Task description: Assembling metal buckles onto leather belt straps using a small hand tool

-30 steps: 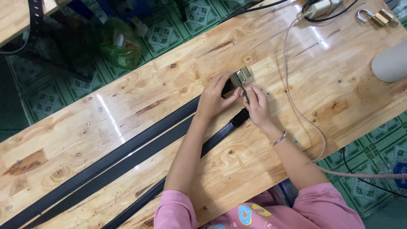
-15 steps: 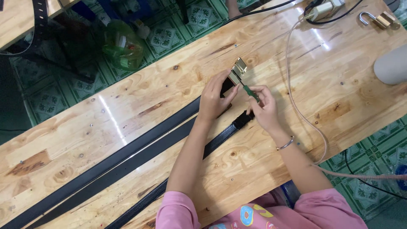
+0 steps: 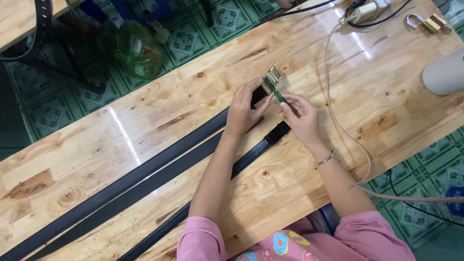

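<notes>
Since a second ago the right hand (image 3: 300, 112) has pulled back a bit toward the body, and the small green-handled tool (image 3: 280, 97) it pinches now points up at the underside of the buckle (image 3: 270, 79) rather than lying across it. Buckle looks flipped open too, its gold flap standing up off the tabletop (image 3: 145, 130).

Left hand (image 3: 244, 108) is curled over the end of the black belt (image 3: 145, 166), fingers closed around the strap right where the buckle meets it, thumb on the near side. Looks like that grip keeps the buckle steady and tilted so the tool tip can get in. Right hand's fingers are closed on the tool with a light fingertip pinch, not a fist. Can't make out exactly what the tip touches, too small.

So the buckle sits at the far end of the belt, just above both hands, about mid-tabletop. Two more black straps run alongside: a second one (image 3: 121, 200) lies parallel and close, and a textured one (image 3: 256, 147) passes under the forearms with its end just beside the right hand.

Other stuff: a thin pinkish cable (image 3: 338, 121) loops down the right side, a padlock (image 3: 427, 22) sits at the far right corner, and a grey rounded object (image 3: 444, 72) pokes in at the right edge. Green bag (image 3: 137, 50) on the tiled floor beyond the tabletop.
</notes>
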